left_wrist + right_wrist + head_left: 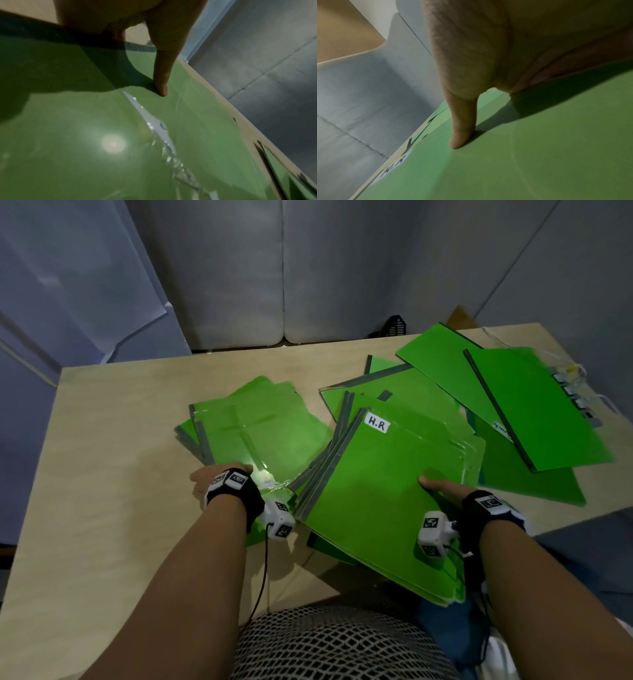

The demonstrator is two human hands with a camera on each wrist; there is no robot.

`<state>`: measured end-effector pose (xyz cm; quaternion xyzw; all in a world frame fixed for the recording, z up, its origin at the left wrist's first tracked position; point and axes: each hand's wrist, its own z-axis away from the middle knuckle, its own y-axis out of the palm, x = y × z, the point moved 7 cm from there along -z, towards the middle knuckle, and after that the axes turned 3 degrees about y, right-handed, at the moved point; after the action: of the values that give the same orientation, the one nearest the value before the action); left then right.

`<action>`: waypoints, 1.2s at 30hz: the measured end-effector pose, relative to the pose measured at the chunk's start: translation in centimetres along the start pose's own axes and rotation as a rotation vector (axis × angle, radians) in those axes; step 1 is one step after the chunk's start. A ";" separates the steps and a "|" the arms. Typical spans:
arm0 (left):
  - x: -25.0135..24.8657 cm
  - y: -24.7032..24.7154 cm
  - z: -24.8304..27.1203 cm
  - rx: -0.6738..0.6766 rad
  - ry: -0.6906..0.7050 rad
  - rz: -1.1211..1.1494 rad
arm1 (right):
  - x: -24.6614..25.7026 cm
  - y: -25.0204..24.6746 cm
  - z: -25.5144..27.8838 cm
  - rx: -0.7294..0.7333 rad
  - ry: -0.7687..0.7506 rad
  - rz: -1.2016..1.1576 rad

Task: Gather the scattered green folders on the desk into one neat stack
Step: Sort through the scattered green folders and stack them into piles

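The right hand (445, 491) held the bundle of green folders topped by the one with the white H.R label (377, 423), thumb flat on the top cover at its right edge and the other fingers hidden beneath, so it looked like a pinch around the bundle's side. That H.R bundle (383, 501) lay tilted, its grey-taped spines on the left and its long axis running from the near desk edge away toward the back, with the near corner hanging off the desk (102, 474) over the person's lap. Just to its left sat the left pile (253, 433) of glossy, plastic-covered folders, and the left hand (219, 477) rested on that pile's near corner, thumb laid straight on the cover (whether the other fingers curled under the edge could not be made out). The bundle's spine side nearly touched the left pile, so to my eye the coming move turned on swinging the bundle leftward and squaring it onto that pile. More green folders (534, 405) lay fanned and overlapping at the far right, one with a black spine bar, well apart from either hand.
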<state>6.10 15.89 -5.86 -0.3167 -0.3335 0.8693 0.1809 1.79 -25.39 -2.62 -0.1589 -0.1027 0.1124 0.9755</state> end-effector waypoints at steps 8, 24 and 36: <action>-1.6 -3.3 -1.3 0.019 0.009 0.273 | -0.3 0.1 -1.6 0.033 -0.022 0.017; -20.4 -14.4 5.5 -0.203 0.686 0.400 | -0.2 -0.4 0.2 0.071 -0.041 0.036; -22.5 -12.7 9.3 -0.149 0.813 0.121 | -1.5 -0.8 0.3 0.016 -0.015 0.013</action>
<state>17.63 8.75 17.97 -0.6654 -0.2776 0.6560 0.2232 0.39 -26.41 -2.38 -0.1510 -0.1081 0.1210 0.9751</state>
